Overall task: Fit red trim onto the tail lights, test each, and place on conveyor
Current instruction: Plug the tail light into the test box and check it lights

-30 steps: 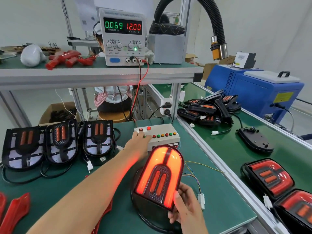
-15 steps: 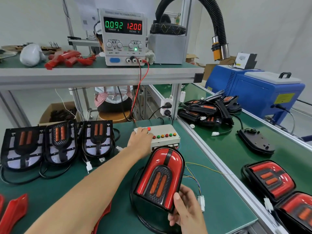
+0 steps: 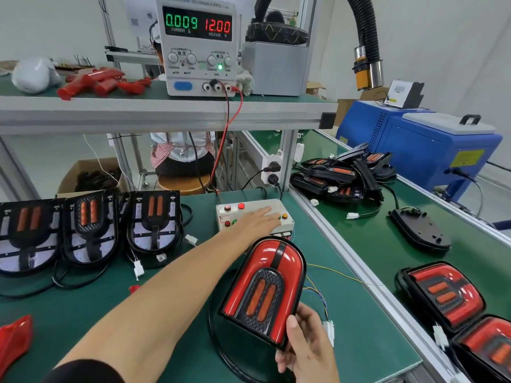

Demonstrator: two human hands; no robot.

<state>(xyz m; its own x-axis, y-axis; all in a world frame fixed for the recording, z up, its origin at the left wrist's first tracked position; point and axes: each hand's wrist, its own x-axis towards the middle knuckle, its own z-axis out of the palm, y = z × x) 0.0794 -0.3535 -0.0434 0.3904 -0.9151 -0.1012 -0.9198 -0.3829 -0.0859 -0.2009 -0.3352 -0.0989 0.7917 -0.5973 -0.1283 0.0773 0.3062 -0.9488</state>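
Fingers flat on test box | right hand grips tail light

Unlit red-trimmed tail light, propped upright

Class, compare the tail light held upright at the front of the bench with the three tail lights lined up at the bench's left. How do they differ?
The held tail light wears its red trim; the three tail lights show bare black-and-white boards. The held one is propped upright in the right hand; the three lie untouched. The held one's wires run toward the test box; the three's white plugs lie loose. All share an arched shape and twin orange bars.
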